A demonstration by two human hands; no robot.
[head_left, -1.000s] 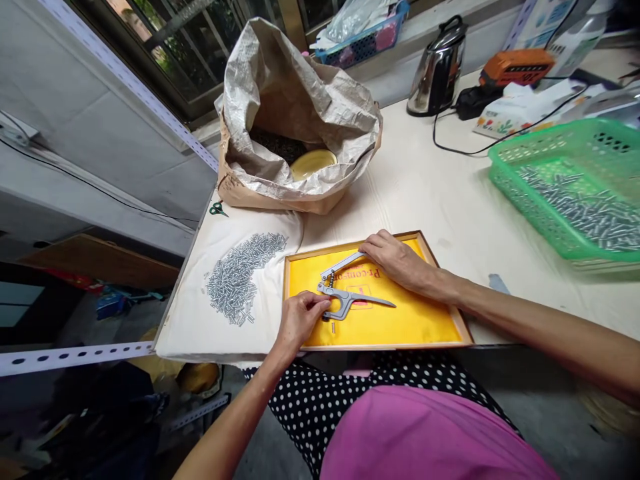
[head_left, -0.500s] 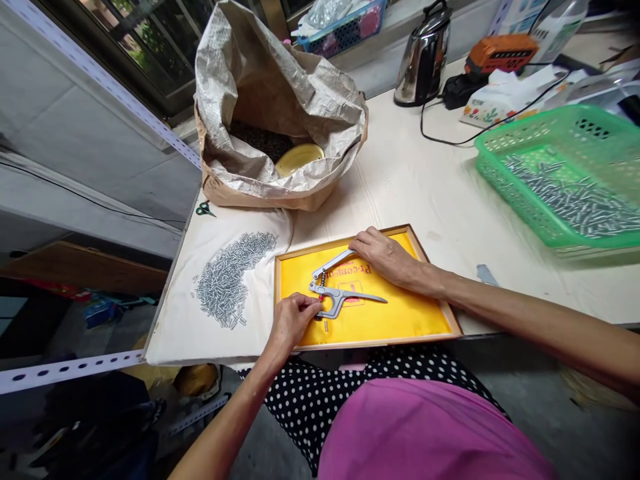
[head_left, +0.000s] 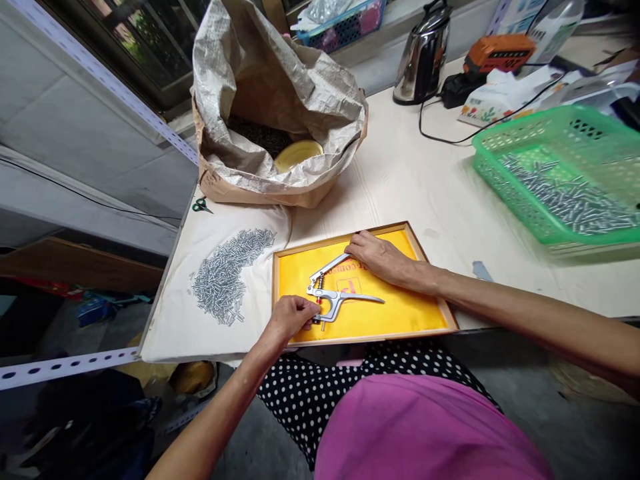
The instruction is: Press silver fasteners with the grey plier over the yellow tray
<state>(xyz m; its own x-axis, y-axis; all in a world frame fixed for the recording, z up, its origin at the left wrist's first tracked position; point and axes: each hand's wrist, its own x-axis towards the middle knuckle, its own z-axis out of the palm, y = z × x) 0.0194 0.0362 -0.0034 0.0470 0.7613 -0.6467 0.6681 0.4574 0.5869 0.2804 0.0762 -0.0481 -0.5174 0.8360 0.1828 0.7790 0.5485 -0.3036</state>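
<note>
Grey metal snap pliers (head_left: 336, 297) lie across the yellow cloth of a shallow wooden-framed tray (head_left: 395, 319), their handles spread apart. My right hand (head_left: 383, 259) is closed over the end of the upper handle. At the jaw end, my left hand (head_left: 293, 317) pinches thumb and fingers together; whatever sits between the fingertips is too small to make out. A red bit (head_left: 319, 301) shows inside the jaw, below a coil spring. Just under the jaw is a small silvery piece (head_left: 323, 327).
Left of the tray, small metal pieces (head_left: 220, 283) are heaped on white cloth, with green-handled scissors (head_left: 203, 205) behind. A big open sack (head_left: 280, 190) stands at the back, holding a yellow dish (head_left: 299, 155). A green basket (head_left: 515, 200) of metal pieces sits right; a kettle (head_left: 421, 57) is farther back.
The view has shifted slightly. The small silvery piece now shows right against the underside of the jaw, where a little gap was visible before. Both hands keep their places on the pliers.
</note>
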